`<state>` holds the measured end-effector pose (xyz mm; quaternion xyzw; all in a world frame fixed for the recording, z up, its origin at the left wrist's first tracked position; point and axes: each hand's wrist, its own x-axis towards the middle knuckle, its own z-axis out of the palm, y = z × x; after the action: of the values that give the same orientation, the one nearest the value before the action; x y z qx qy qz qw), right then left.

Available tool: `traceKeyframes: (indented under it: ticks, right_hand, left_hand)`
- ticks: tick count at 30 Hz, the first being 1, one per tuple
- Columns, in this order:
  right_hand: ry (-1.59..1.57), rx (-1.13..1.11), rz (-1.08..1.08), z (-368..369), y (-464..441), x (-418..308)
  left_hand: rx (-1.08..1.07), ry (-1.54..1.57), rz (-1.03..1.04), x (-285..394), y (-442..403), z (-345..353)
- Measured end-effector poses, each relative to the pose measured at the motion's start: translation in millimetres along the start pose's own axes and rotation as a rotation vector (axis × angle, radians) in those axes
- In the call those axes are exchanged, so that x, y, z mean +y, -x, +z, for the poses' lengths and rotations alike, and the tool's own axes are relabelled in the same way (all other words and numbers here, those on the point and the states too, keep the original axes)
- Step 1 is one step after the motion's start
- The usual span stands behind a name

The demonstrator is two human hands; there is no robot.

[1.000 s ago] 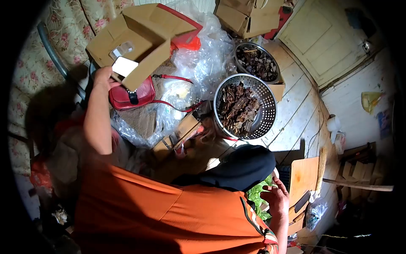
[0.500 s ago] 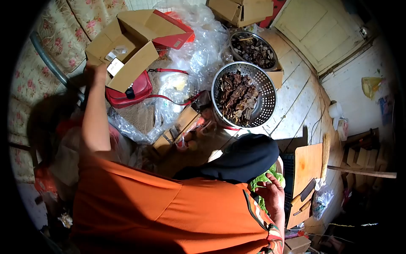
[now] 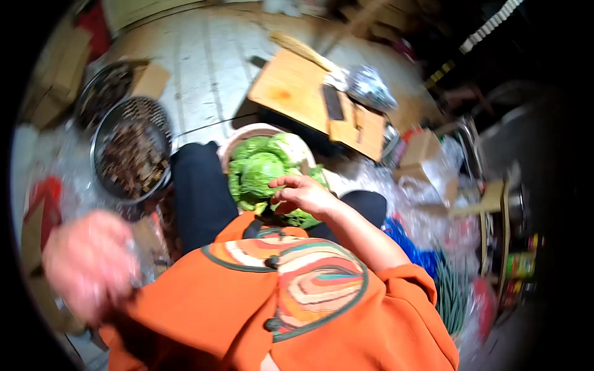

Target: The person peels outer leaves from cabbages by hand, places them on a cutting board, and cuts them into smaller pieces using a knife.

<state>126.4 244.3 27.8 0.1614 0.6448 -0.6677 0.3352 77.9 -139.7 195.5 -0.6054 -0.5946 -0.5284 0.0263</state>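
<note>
My left hand (image 3: pixel 91 266) is raised at the lower left, smeared by motion; its fingers and anything in them cannot be made out. My right hand (image 3: pixel 303 196) hovers over a pink basin (image 3: pixel 232 141) between my knees, fingers slightly curled and apart, holding nothing visible. Green leafy cabbages (image 3: pixel 260 172) fill the basin. Just beyond it lies a wooden board (image 3: pixel 291 86) with a dark-bladed knife (image 3: pixel 333 102) on it.
A metal colander (image 3: pixel 99 148) of dried brown pieces stands at the left, with another bowl (image 3: pixel 83 102) behind. At the right are plastic bags, an open cardboard box (image 3: pixel 421 148), green stalks (image 3: pixel 451 297) and a shelf (image 3: pixel 489 210).
The view has swung right, toward the basin and board. My left hand has left the cardboard box and white phone-like object. My right hand is still near the greens.
</note>
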Motion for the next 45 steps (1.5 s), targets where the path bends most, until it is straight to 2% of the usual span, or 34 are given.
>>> traceKeyframes:
  ticks: [1, 4, 7, 12, 14, 16, 17, 18, 20, 22, 23, 25, 26, 28, 29, 30, 32, 34, 36, 40, 41, 45]
  right_hand:
    - [-0.043, 0.059, -0.009, -17, 10, 4]
    - [-0.183, 0.241, -0.069, -57, 37, 14]
    - [-0.335, 0.476, -0.156, -104, 74, 27]
    - [-0.481, 0.759, -0.237, -186, 121, 57]
    - [-0.522, 0.85, -0.258, -226, 126, 84]
    - [-0.569, 0.908, -0.252, -258, 126, 106]
    - [-0.567, 1.02, -0.223, -272, 126, 115]
    - [-0.567, 1.128, -0.195, -287, 122, 126]
    - [-0.569, 1.188, -0.197, -320, 117, 149]
    - [-0.414, 1.389, -0.095, -357, 109, 170]
    - [-0.237, 1.456, -0.024, -393, 104, 199]
    - [0.079, 1.582, 0.137, -436, 113, 205]
    - [0.221, 1.65, 0.22, -432, 125, 182]
    - [0.409, 1.707, 0.244, -456, 128, 180]
    - [0.493, 1.71, 0.278, -465, 130, 177]
    - [0.577, 1.714, 0.306, -474, 130, 174]
    - [0.659, 1.652, 0.367, -503, 132, 173]
    - [0.731, 1.596, 0.419, -512, 126, 170]
    - [0.784, 1.33, 0.611, -515, 123, 166]
    - [1.026, 1.268, 0.552, -529, 122, 182]
    - [1.081, 1.268, 0.463, -525, 125, 186]
    - [1.119, 1.187, 0.418, -514, 142, 202]
  left_hand:
    - [-0.34, 0.237, 0.156, -9, -33, -7]
    - [-0.396, 0.859, 0.256, 12, -80, 29]
    - [-0.407, 1.087, 0.496, -5, -138, 65]
    - [-0.573, 1.158, 0.424, -26, -194, 101]
    - [-0.433, 1.084, 0.457, -35, -211, 123]
    - [-0.49, 0.997, 0.299, -44, -216, 127]
    - [-0.207, 0.513, -0.106, -19, -209, 139]
    - [-0.186, 0.282, -0.281, -31, -204, 147]
    - [-0.202, -0.15, -0.51, -90, -184, 156]
    - [-0.272, -0.48, -0.66, -138, -148, 160]
    - [-0.276, -0.636, -0.621, -162, -119, 157]
    - [-0.254, -0.778, -0.768, -197, -70, 148]
    - [-0.256, -0.845, -0.822, -207, -43, 144]
    - [-0.354, -1.042, -0.978, -215, -9, 148]
    - [-0.381, -1.122, -0.849, -220, 3, 148]
    - [-0.395, -1.129, -0.855, -222, -1, 150]
    - [-0.264, -1.038, -1.023, -220, -19, 156]
    - [-0.217, -1.002, -1.026, -226, -21, 155]
    - [-0.233, -1.02, -1.022, -228, -16, 152]
    - [-0.232, -1.006, -1.077, -232, -25, 153]
    - [-0.225, -1.008, -1.075, -233, -25, 154]
    - [-0.209, -0.983, -1.057, -235, -27, 153]
